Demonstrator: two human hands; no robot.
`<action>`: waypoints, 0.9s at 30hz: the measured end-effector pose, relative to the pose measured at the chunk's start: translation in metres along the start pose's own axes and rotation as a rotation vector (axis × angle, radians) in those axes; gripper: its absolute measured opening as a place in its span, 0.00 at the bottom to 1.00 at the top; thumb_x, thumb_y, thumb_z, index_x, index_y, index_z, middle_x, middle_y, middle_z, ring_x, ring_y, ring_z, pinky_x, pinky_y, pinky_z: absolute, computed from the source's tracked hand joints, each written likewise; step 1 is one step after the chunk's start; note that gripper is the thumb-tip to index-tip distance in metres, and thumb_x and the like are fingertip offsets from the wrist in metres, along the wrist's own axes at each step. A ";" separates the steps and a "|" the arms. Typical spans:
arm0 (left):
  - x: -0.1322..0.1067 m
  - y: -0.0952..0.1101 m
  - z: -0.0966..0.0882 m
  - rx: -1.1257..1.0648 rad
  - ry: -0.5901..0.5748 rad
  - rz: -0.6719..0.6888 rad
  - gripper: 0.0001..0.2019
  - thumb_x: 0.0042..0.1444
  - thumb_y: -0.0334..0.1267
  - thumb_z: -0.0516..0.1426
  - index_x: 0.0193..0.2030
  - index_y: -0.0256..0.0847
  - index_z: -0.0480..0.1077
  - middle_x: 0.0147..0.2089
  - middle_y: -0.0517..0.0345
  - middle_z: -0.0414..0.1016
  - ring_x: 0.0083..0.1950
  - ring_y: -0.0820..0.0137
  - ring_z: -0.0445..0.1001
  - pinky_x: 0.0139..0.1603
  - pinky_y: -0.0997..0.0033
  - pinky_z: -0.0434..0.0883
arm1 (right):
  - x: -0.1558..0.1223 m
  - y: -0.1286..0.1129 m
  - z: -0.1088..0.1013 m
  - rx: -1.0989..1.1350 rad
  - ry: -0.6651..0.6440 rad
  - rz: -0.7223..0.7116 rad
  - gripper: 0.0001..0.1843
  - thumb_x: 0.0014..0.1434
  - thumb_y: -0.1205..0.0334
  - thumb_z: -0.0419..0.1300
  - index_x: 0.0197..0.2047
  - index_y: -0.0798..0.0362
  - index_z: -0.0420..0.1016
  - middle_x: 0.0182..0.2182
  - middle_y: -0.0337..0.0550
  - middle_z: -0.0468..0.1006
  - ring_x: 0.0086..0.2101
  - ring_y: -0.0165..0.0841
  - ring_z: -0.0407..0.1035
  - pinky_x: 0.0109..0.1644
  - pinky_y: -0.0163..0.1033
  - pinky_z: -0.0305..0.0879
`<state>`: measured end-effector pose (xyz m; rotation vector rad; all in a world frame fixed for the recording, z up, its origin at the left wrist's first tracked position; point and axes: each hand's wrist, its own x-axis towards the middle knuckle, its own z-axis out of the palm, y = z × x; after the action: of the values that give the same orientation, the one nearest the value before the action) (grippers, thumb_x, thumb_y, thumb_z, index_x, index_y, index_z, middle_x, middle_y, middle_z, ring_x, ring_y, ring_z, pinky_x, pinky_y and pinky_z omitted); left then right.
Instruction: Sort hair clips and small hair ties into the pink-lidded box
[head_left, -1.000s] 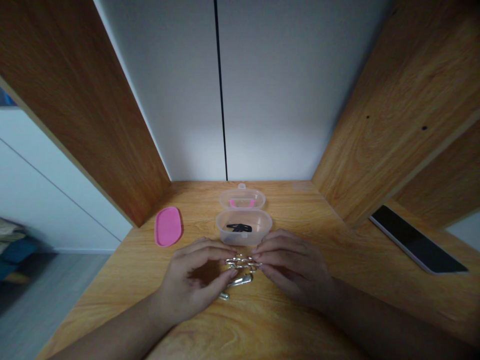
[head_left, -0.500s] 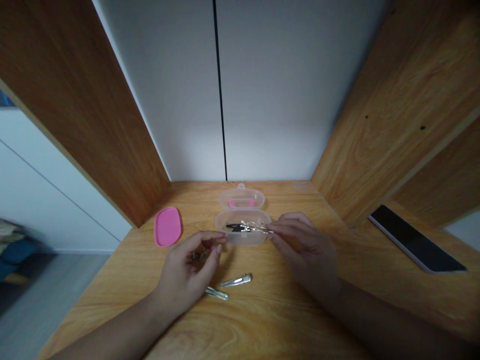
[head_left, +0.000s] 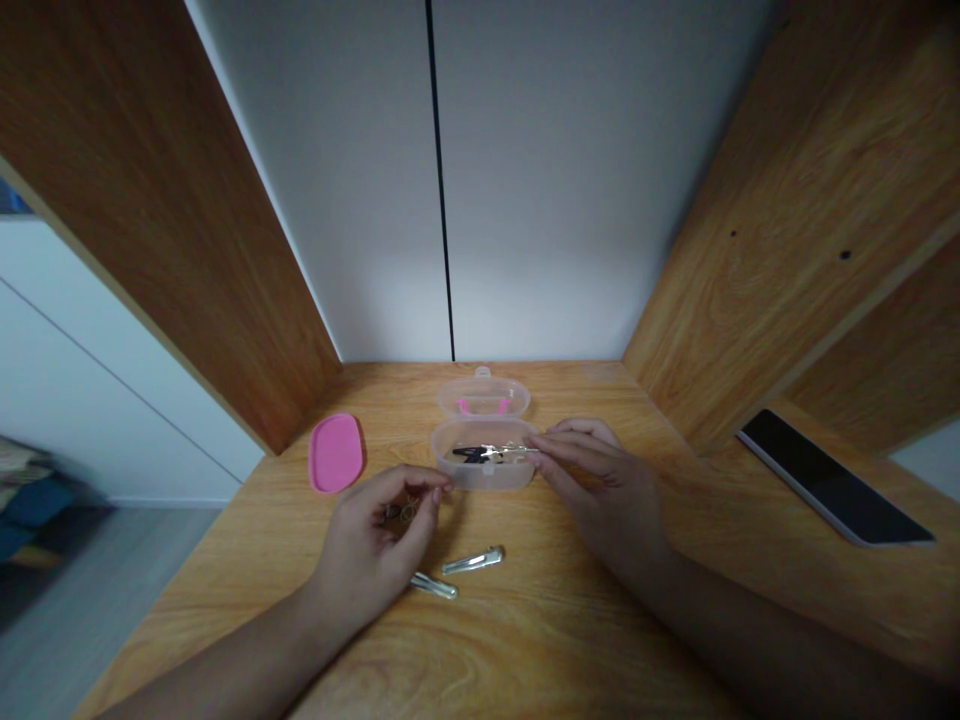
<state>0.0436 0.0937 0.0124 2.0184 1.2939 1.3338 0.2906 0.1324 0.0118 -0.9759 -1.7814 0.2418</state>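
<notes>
A clear oval plastic box (head_left: pixel 487 480) stands at the middle of the table with its lid (head_left: pixel 484 395) folded back. Inside lie a black hair clip (head_left: pixel 469 455) and several shiny metal ones, partly overlapping. At the box's right end, my right hand (head_left: pixel 600 480) pinches a shiny metal hair clip (head_left: pixel 529 450) over the rim. My left hand (head_left: pixel 386 530) rests by the front left of the box, fingers loosely curled, with nothing visible in it. Small ring-like items (head_left: pixel 406 512) show through its curl. Two silver hair clips (head_left: pixel 472 560) lie before it, one partly covered by the hand.
A pink tray or lid (head_left: pixel 335 453) lies left of the box. At the right, a dark-screened phone or tablet (head_left: pixel 832 480) rests on the wooden table (head_left: pixel 525 640). Wooden side panels (head_left: pixel 750 270) and a white back panel (head_left: pixel 555 200) enclose the surface.
My right hand has moved slightly left and the clip in it now sits lower over the box. The left thumb and fingertips have come a little closer together.
</notes>
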 end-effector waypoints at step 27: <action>-0.003 0.028 -0.002 0.463 -0.517 0.228 0.04 0.52 0.35 0.56 0.35 0.40 0.69 0.37 0.50 0.71 0.40 0.58 0.68 0.40 0.57 0.67 | -0.010 -0.023 0.001 -0.028 -0.447 -0.519 0.09 0.62 0.70 0.59 0.45 0.52 0.75 0.35 0.42 0.79 0.33 0.33 0.70 0.38 0.41 0.64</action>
<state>0.0548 0.0767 0.0325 2.6555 1.2200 0.5369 0.2796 0.1112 0.0177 -0.4655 -2.3834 0.1079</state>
